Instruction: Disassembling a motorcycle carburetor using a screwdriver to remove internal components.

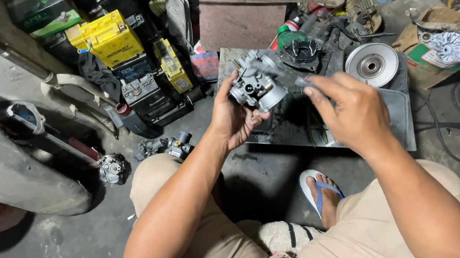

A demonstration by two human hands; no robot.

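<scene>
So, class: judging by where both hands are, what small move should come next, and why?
Probably bring the tool tip onto the carburetor. The left hand grips the metal body, raised over the tray, and the right hand pinches a slim tool aimed at it, but blur hides whether the tip touches.

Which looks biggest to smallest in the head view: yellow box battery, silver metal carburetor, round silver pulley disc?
1. yellow box battery
2. round silver pulley disc and silver metal carburetor look alike; the carburetor, held in the left hand, is nearer the camera.
</scene>
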